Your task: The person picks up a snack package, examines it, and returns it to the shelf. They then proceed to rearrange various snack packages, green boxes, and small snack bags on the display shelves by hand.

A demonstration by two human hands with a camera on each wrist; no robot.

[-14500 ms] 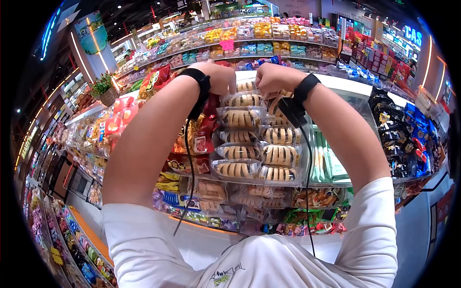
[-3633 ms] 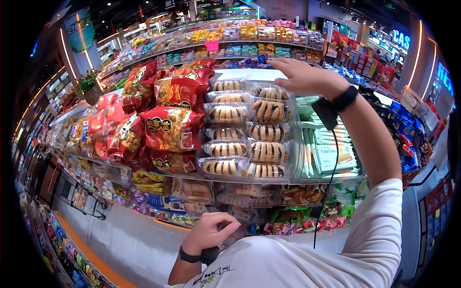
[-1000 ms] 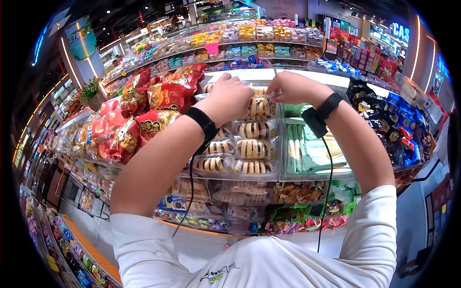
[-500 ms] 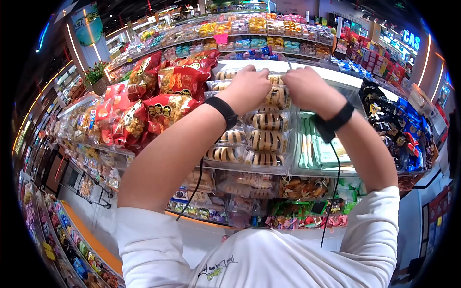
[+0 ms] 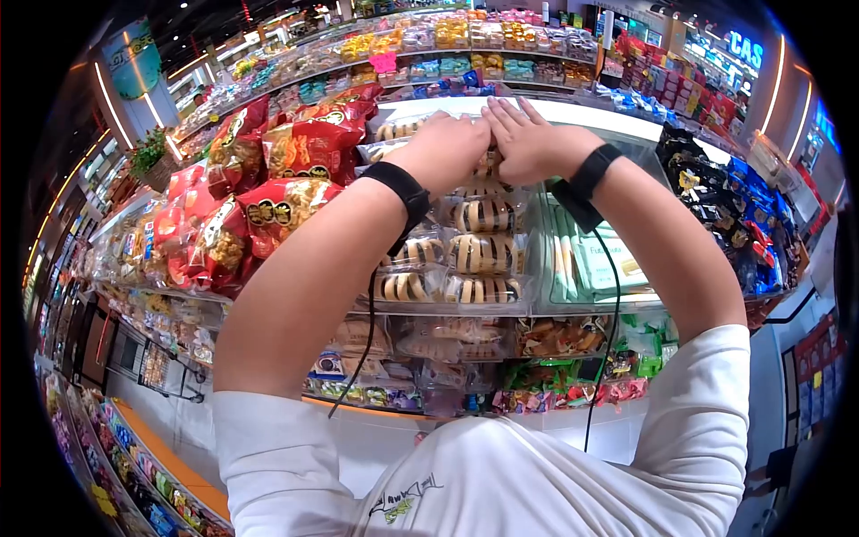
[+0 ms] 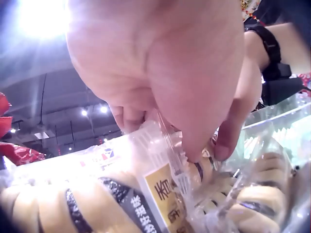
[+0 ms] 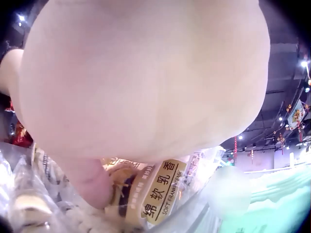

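Bright ceiling light glares above the clear display bin, where the striped bread packet lies beneath your left hand; its fingers seem curled round the crimped end. Your right hand's fingers reach out straight. Expect light, soft, crushable bread in slippery film; pinch the sealed end, sparing the middle.

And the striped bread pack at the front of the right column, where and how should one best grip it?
Probably from above, lightly around its middle: the pack lies crosswise with its top uncovered, while another pack borders its left end and a third sits behind it.
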